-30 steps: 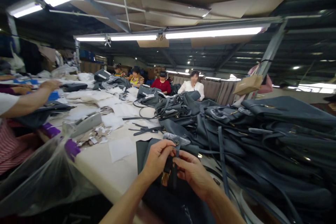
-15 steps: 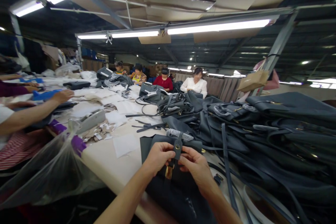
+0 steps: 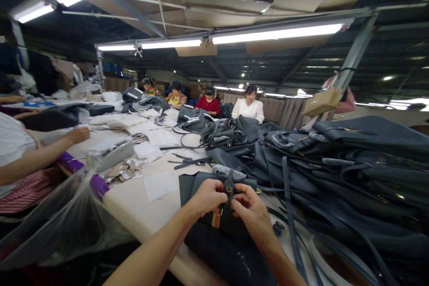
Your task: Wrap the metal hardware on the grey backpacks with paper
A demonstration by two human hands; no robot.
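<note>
- At far left, a co-worker's bare forearm and hand (image 3: 77,135) reach across the surface, the hand just above thin white paper sheets (image 3: 100,140).
- Nearer, a clear plastic bag (image 3: 56,219) sags over the edge of the cream-covered surface (image 3: 134,205), with purple tags (image 3: 99,187) at its gathered top.
- Beside it lie torn beige paper scraps (image 3: 125,167).
- The person's left hand (image 3: 208,197) has a closed grip, thumb and fingers pinching a narrow dark grey leather strap (image 3: 229,190) near its small gold buckle (image 3: 229,189).
- That strap rises from a dark grey leather handbag (image 3: 214,250), which lies flat at the surface's edge below both hands, a gold metal plate (image 3: 216,219) hanging at its top.
- The right hand (image 3: 250,210) grips the same strap from the other side, fingers curled closed against it.
- Beyond, seated workers (image 3: 208,103) line the far side of the surface.
- At right, a tangled heap of dark grey leather handbags (image 3: 335,174) rises, long straps trailing.
- Farther right, a kraft paper bag (image 3: 322,102) hangs beside a steel post (image 3: 355,53).
</note>
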